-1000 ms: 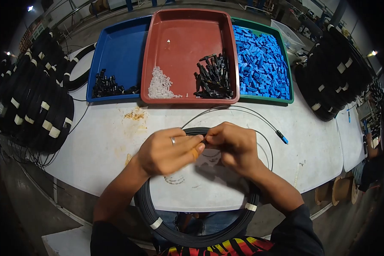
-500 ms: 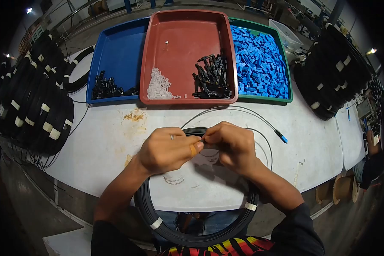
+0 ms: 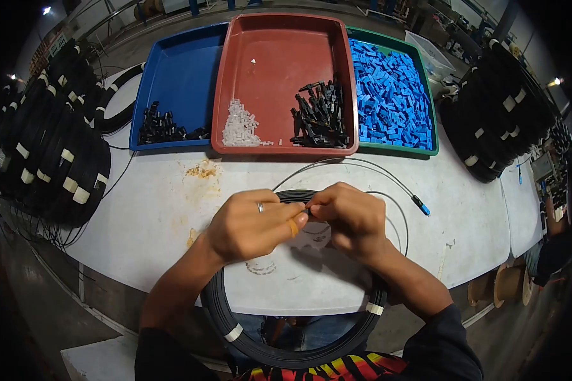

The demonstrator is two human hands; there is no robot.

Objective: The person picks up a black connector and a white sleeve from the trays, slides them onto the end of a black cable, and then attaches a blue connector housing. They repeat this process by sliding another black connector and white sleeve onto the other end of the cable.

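Observation:
A large coil of black cable with white tape bands lies over the table's front edge, its far side under my hands. My left hand, with a ring and an orange band on its fingers, is closed in a pinch. Against its fingertips, my right hand pinches too. A small dark piece shows between the fingertips, mostly hidden. From the coil a loop of thin cable runs right, ending in a black connector with a blue tip on the white table.
Behind the coil stand a blue tray with black parts, a red tray with clear and black pieces, and a green tray of blue connectors. Stacked black coils rise at left and right.
Both hands have shifted very slightly to the right and remain pinched together. The trays sit slightly farther right in view.

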